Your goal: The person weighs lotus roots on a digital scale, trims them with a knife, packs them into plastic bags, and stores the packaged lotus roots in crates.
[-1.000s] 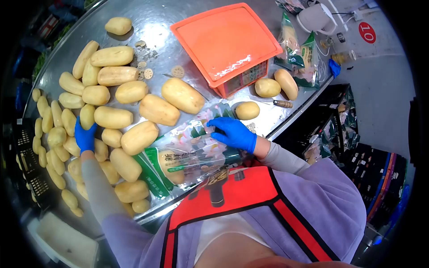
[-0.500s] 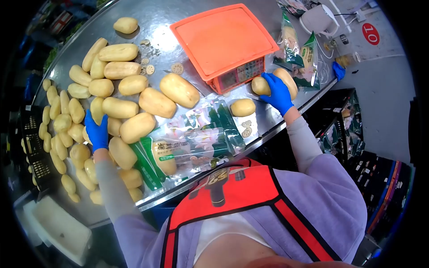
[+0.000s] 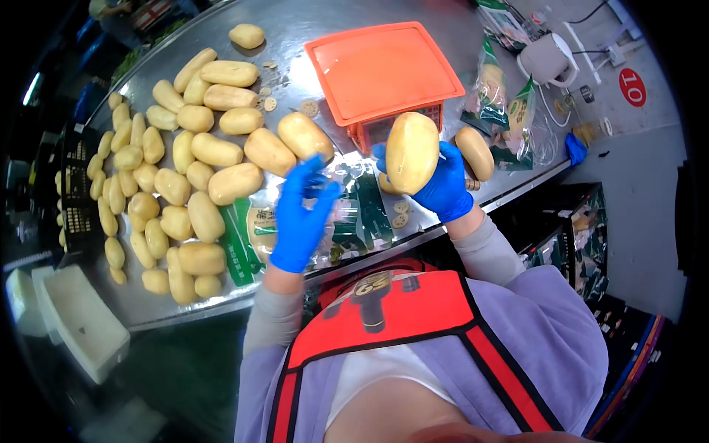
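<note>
Blue-gloved right hand half-curled around pale lotus root segment.

Bright tabletop, dim surroundings
White glare spots the metal; left hand motion-blurred; fisheye edges bend into black.

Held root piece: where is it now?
In the head view, the root piece is in the right hand, by the near edge of the orange tray.

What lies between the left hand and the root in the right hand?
The head view shows printed packaging on the table between left hand and root.
</note>
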Demonstrator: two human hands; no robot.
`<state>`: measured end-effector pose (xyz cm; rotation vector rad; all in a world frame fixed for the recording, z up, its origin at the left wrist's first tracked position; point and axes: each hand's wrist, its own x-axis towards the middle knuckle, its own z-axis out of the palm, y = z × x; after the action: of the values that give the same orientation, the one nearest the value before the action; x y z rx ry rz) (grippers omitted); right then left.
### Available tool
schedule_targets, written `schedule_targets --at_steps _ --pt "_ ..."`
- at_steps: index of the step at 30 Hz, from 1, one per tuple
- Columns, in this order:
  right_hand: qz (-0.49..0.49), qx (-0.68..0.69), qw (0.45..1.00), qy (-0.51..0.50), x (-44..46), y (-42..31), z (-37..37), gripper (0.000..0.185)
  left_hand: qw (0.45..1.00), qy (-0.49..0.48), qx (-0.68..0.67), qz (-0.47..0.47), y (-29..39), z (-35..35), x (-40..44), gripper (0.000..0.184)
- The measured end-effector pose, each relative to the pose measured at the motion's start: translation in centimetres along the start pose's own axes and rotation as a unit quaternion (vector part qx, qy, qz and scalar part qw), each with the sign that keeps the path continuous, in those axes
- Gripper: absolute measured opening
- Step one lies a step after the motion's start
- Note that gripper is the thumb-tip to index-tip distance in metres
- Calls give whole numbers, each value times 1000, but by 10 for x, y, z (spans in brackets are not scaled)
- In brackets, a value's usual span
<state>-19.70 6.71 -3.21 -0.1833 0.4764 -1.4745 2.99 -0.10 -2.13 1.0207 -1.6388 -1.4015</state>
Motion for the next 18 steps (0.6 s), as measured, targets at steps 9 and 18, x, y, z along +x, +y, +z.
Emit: schedule_targets --at_steps 9,18 --pt "33 31 990 -133 -1 6 9 68 950 -170 -201 -171 26 56 -26 34" --pt "28 -54 987 -148 -10 2 0 71 961 -103 -185 -176 28 73 -33 36"
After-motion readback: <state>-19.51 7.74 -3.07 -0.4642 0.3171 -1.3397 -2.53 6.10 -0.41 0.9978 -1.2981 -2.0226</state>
